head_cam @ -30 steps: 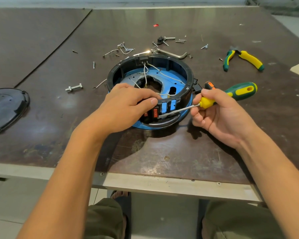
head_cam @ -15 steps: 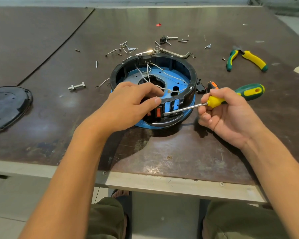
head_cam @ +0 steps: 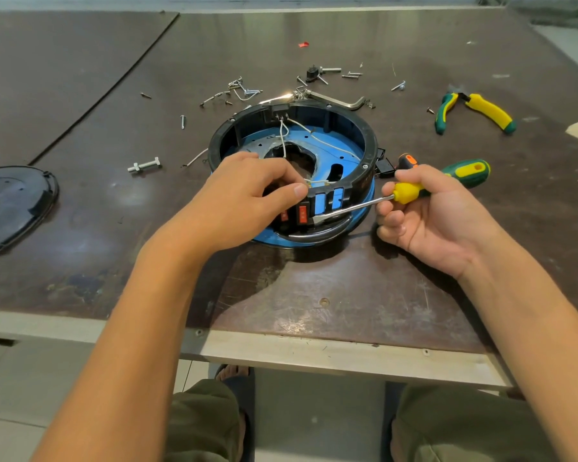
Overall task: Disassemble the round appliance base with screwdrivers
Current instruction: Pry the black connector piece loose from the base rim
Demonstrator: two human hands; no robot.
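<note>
1. Head view: the base (head_cam: 367, 141) sits mid-table, a black ring on a blue plate, well back from the table's (head_cam: 314, 355) near edge.
2. Left hand (head_cam: 244, 201) curls over the base's near-left rim and grips it, thumb lying along the top by the white wires.
3. Right hand (head_cam: 441, 215) is wrapped round the screwdriver (head_cam: 411, 191); its blade tip touches the base's near wall, just beside the red switches.
4. Bare tabletop runs between base and near edge, under both forearms.
5. Left side lies open as far as the black cover (head_cam: 14, 201) at the frame edge.
6. Screws (head_cam: 244, 88), a bolt (head_cam: 144, 165) and a hex key (head_cam: 341, 102) crowd the base's far side.
7. Pliers (head_cam: 481, 110) lie well apart, right rear.
</note>
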